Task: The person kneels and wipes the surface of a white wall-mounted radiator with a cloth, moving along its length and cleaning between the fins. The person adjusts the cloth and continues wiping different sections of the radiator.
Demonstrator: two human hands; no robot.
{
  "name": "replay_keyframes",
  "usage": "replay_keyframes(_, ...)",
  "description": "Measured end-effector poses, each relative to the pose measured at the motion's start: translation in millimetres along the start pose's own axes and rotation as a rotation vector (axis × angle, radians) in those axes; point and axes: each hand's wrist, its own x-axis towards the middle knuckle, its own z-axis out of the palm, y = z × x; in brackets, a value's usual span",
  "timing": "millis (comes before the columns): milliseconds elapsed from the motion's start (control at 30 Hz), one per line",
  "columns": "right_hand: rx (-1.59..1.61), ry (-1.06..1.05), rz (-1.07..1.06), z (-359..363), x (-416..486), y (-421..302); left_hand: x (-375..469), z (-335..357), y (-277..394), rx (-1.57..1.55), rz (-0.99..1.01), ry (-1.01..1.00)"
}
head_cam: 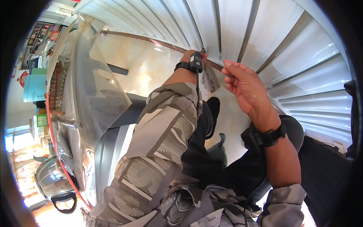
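Observation:
My left hand (204,55) reaches to the base of a white ribbed panel (232,25), mostly hidden behind the black device strapped to that wrist. A crumpled grey fabric piece, possibly a glove (210,78), shows just below it; whether the hand touches it is unclear. My right hand (241,85) is raised to the right of it, palm side partly showing, with thumb and index fingertip close together and the other fingers curled. Nothing can be made out between its fingertips. A second black device (255,137) is strapped to the right wrist.
At the left, a table with a clear plastic cover (93,93) and red edging holds a shiny metal kettle (54,177), a light blue container (35,88) and jars. A dark round stool seat (290,130) is behind my right wrist. My dark shoe (213,113) rests on the pale floor.

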Motion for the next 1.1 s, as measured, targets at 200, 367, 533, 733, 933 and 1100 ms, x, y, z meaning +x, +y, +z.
replay_keyframes(200, 0.016, -0.003, -0.014, -6, -2, -4, -2, 18, 15, -0.574, -0.217, 0.079)
replay_keyframes(367, 0.021, -0.009, -0.013, -7, -4, -5, 31, 1, 12, -0.096, -0.174, 0.111)
replay_keyframes(533, 0.02, -0.01, -0.007, -4, -4, -3, 51, -36, -23, 1.151, 0.566, 0.122)
replay_keyframes(733, 0.012, -0.018, -0.006, -2, -3, -3, 27, -26, -15, 1.315, 0.613, 0.153)
replay_keyframes(933, 0.009, -0.015, 0.001, -3, -2, -1, 19, -10, 2, 1.428, 0.619, 0.114)
replay_keyframes(1100, -0.091, 0.004, 0.073, -23, 20, 23, 24, -1, 17, 1.489, 0.557, 0.014)
